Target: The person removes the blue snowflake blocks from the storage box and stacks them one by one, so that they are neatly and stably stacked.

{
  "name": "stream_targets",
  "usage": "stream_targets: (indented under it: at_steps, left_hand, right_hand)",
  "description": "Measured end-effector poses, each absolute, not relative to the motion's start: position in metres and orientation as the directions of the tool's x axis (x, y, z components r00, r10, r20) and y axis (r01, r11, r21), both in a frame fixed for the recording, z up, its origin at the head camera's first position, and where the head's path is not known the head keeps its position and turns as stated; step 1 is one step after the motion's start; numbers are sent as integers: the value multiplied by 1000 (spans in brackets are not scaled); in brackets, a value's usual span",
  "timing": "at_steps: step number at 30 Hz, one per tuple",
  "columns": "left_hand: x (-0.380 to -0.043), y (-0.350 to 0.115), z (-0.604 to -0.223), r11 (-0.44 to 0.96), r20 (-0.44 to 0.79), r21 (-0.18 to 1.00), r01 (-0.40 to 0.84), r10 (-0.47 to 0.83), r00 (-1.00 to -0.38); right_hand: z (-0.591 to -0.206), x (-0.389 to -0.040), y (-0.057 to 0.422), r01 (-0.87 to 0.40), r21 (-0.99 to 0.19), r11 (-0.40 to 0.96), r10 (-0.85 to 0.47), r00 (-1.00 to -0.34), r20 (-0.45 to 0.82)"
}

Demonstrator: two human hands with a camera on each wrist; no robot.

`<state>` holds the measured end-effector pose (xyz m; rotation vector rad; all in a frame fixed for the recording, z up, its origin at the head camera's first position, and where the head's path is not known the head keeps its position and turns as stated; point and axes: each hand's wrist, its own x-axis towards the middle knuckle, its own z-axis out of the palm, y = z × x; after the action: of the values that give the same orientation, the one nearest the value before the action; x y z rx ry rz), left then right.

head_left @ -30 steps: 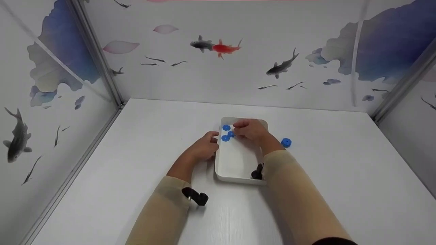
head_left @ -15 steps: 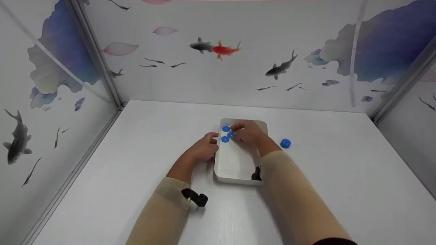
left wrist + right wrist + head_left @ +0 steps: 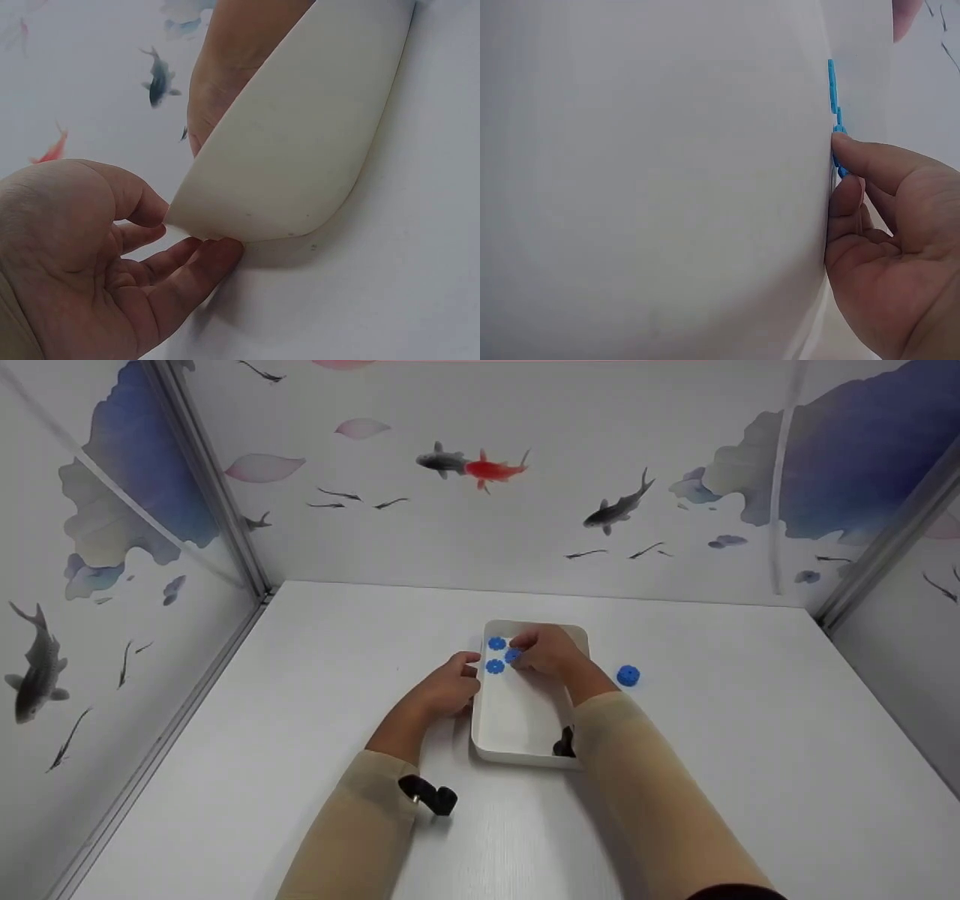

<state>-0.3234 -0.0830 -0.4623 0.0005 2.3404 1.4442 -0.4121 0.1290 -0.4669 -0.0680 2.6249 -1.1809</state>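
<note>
A shallow white tray (image 3: 517, 720) stands on the table. My left hand (image 3: 450, 686) holds its left side; in the left wrist view the thumb is at the rim and the fingers (image 3: 217, 259) reach under the wall. Inside, near the far left corner, two blue flower-shaped pieces (image 3: 496, 643) lie flat, one nearer me than the other. My right hand (image 3: 551, 649) reaches into the tray and pinches a third blue flower-shaped piece (image 3: 512, 656) just right of them. In the right wrist view, thumb and forefinger close around its edge (image 3: 840, 154), partly hiding it.
Right of the tray, a thicker blue flower-shaped item (image 3: 628, 676) sits on the white table (image 3: 720, 720). Black camera mounts (image 3: 429, 795) stick out from both sleeves. Printed white panels (image 3: 525, 547) with fish stand behind and at both sides.
The piece at my right fingertips has shifted slightly right, away from the nearer piece. My right hand first moved a little left; my left hand stays at the tray's side.
</note>
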Motion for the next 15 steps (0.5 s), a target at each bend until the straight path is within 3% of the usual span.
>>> stream_targets:
  at_steps: [15]
  left_hand:
    - [-324,-82,-463,483,-341,848,-219,181,-922]
  right_hand:
    - [-469,-417,134,102,-744,661,-107,-968,-228]
